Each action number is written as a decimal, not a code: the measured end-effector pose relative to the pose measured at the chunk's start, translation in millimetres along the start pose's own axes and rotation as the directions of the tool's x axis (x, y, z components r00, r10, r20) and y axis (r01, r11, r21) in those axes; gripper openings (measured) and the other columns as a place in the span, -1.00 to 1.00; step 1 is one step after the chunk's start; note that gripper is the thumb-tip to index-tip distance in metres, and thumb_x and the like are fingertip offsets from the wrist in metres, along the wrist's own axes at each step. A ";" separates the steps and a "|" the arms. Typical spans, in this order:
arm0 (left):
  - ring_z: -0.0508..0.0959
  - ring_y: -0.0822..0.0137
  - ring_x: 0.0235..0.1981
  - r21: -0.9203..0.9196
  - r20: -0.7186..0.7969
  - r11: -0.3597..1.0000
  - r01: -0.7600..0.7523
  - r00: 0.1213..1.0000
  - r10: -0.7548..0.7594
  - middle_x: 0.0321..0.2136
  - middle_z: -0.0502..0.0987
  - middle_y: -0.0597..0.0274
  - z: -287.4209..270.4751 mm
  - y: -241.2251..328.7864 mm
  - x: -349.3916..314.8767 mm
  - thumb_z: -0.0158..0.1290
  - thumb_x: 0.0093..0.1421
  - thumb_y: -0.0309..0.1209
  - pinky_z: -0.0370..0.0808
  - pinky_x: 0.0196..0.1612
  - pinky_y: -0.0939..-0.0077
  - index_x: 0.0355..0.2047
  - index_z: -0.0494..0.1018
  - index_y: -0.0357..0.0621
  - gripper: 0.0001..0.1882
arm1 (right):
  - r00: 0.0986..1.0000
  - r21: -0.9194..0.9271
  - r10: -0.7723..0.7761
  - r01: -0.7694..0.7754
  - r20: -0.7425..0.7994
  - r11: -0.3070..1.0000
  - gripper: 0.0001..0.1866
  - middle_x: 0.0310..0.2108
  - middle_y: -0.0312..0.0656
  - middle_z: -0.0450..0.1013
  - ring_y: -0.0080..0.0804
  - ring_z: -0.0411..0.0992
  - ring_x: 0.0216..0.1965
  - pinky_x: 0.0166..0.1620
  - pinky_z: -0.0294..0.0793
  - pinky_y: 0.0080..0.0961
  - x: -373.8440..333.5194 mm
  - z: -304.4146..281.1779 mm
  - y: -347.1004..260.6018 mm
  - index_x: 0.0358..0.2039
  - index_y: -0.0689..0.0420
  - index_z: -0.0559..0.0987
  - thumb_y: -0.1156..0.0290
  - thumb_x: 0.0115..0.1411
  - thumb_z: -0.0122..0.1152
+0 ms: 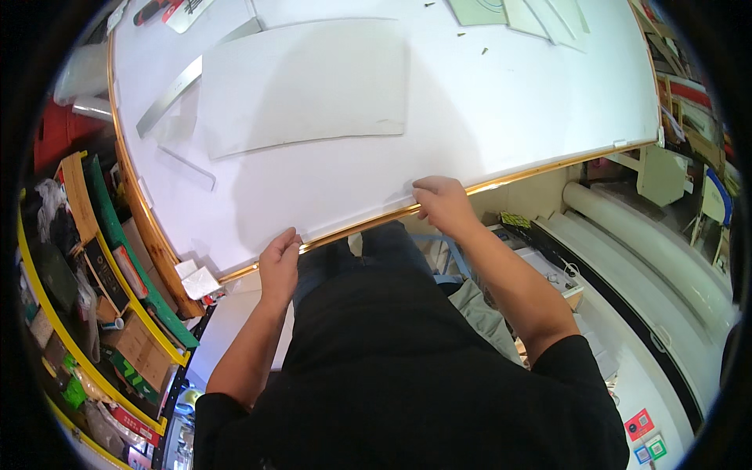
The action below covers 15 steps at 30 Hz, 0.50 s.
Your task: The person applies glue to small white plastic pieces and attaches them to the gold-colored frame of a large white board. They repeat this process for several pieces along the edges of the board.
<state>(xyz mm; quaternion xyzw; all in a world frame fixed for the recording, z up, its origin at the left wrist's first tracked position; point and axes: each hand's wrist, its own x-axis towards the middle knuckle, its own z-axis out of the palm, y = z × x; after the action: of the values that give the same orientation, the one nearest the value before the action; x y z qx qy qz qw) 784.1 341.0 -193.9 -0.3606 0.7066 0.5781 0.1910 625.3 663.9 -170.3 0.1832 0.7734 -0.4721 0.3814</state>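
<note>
A gold-coloured edge strip (360, 227) runs along the near side of the white table (501, 117). My left hand (280, 262) is closed on the strip left of my body, its fingers curled at the table's edge. Further right, my right hand (446, 205) is curled over the same strip, with its fingers on the tabletop side. Whether the strip is loose or fixed to the table, I cannot tell. Beyond my hands lies a large pale rectangular sheet (313, 90). A steel ruler (174, 94) sticks out past the sheet's left side.
Small white blocks (197, 280) sit at the table's near left corner. A thin bent strip (189, 168) lies left of the sheet. Pale green pieces (521, 17) are at the far right. Crowded yellow-edged shelves (164, 333) stand left; large white rolls (642, 235) lie right.
</note>
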 end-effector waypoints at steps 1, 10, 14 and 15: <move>0.63 0.24 0.06 -0.024 0.010 1.000 0.006 1.000 -0.005 0.01 0.66 -0.09 -0.3 -1.9 -0.3 0.04 0.39 -0.45 0.49 0.19 0.43 0.21 0.47 -0.46 -0.56 | 1.000 0.020 0.002 -0.002 0.001 1.000 -0.56 -0.39 -0.08 0.62 -0.44 0.56 -0.50 -0.44 0.52 -0.46 -1.7 1.1 -0.8 -0.01 0.44 0.63 0.31 0.26 0.23; 0.64 0.09 0.03 0.390 0.106 0.897 -0.209 0.978 0.182 -0.03 0.67 -0.06 -6.6 -2.4 -2.2 0.03 0.39 -0.43 0.51 0.15 0.33 0.19 0.50 -0.31 -0.60 | 0.984 -0.396 -0.176 0.176 0.036 0.901 -0.52 -0.31 0.11 0.65 -0.11 0.65 -0.29 -0.14 0.63 -0.26 -3.0 3.7 -2.3 -0.01 0.42 0.64 0.24 0.25 0.27; 0.61 0.25 0.10 0.263 0.098 0.958 -0.114 0.991 0.091 0.04 0.65 -0.03 -5.7 -1.6 -3.9 -0.01 0.42 -0.48 0.47 0.22 0.39 0.23 0.48 -0.35 -0.59 | 0.987 -0.379 -0.159 0.155 0.020 0.912 -0.53 -0.33 0.11 0.65 -0.10 0.64 -0.29 -0.13 0.62 -0.25 2.0 6.2 -2.8 -0.02 0.40 0.65 0.22 0.25 0.26; 0.61 0.26 0.10 0.218 0.095 0.970 -0.106 0.992 0.087 0.05 0.65 -0.02 -5.4 -1.9 -4.6 0.00 0.42 -0.48 0.47 0.23 0.39 0.24 0.48 -0.34 -0.59 | 0.993 -0.317 -0.117 0.109 -0.005 0.942 -0.53 -0.34 0.10 0.65 -0.12 0.64 -0.30 -0.15 0.62 -0.27 3.2 6.4 -2.1 -0.02 0.40 0.65 0.22 0.25 0.26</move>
<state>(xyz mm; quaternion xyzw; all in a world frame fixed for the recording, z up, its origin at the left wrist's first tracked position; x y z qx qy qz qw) 789.4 337.0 -190.6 -0.2770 0.7749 0.5188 0.2316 624.6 657.0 -173.2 0.0806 0.8526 -0.3611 0.3689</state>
